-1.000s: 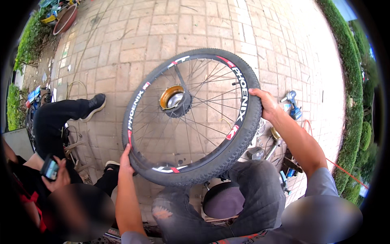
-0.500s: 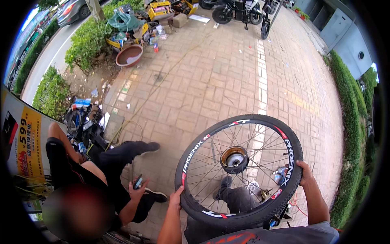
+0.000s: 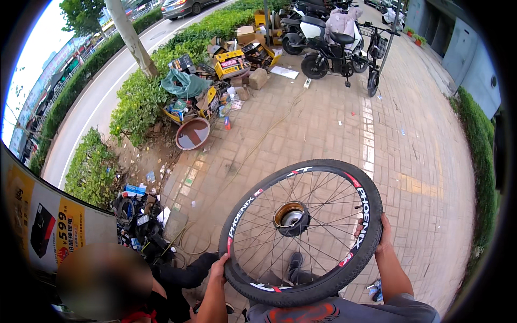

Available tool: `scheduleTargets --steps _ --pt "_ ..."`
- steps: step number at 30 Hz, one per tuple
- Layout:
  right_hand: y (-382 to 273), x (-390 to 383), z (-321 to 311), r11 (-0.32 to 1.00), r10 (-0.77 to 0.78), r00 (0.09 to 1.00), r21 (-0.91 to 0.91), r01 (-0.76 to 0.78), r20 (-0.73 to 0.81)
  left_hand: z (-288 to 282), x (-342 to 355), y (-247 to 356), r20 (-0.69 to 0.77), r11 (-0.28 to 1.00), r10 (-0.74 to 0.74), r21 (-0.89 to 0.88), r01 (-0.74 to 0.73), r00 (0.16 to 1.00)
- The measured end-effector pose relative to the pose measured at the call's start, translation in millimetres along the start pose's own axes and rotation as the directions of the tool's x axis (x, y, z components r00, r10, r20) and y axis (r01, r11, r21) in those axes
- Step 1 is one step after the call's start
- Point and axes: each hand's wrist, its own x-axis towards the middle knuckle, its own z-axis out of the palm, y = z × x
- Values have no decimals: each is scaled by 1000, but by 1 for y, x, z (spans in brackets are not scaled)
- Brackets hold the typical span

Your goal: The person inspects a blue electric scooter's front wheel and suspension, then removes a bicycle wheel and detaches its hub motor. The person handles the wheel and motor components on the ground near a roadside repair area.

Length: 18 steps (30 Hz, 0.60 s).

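A bicycle wheel (image 3: 301, 297) with a black knobbly tyre, a black rim with white and red markings and thin spokes is held up tilted before my body. Its wide hub (image 3: 291, 218) has an open brown-rimmed end with a silvery metal part inside. My left hand (image 3: 219, 267) grips the tyre at the wheel's left edge. On the right edge, my right hand (image 3: 384, 234) is closed round tyre and rim, with fingertips showing between the spokes. Below the spokes a dark shoe (image 3: 295, 264) of mine shows on the paving.
Another person sits close at my left, a dark trouser leg (image 3: 188, 270) stretched toward me. Beyond lie a heap of dark parts (image 3: 141, 219), a brown basin (image 3: 178, 141) of water and piled boxes (image 3: 230, 62). Electric scooters (image 3: 340, 54) stand far off; a hedge (image 3: 476, 151) lines the right.
The view has tilted up, showing more street and scooters. In the picture the wheel has shifted left, still held in both hands. The seated person is now lower in view.
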Motion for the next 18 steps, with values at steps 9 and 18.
scheduleTargets --steps 9,18 --pt "-90 259 198 956 114 988 -281 -79 108 153 168 95 193 975 -63 -199 102 979" --pt "-61 520 438 486 -259 945 -818 308 201 155 294 264 -229 964 -70 236 125 971"
